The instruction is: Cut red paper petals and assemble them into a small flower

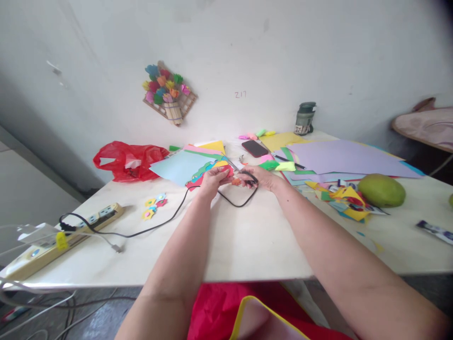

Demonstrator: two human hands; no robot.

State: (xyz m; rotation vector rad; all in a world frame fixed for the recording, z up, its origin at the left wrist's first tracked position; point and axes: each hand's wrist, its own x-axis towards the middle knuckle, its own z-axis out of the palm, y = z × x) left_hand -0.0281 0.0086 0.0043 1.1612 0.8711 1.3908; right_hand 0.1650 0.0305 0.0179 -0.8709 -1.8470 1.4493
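One "217" [240,94] on wall [265,56], red paper [230,171] in pinched left hand [216,180], black cord [238,206] in curled right hand [260,178].

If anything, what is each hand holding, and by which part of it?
The left hand pinches red paper by its edge. The right hand grips an unclear dark object; which part, I cannot tell.

Single head cam here, right up at the table [262,245], looking forward and down, wall [219,47] across the frame's top.
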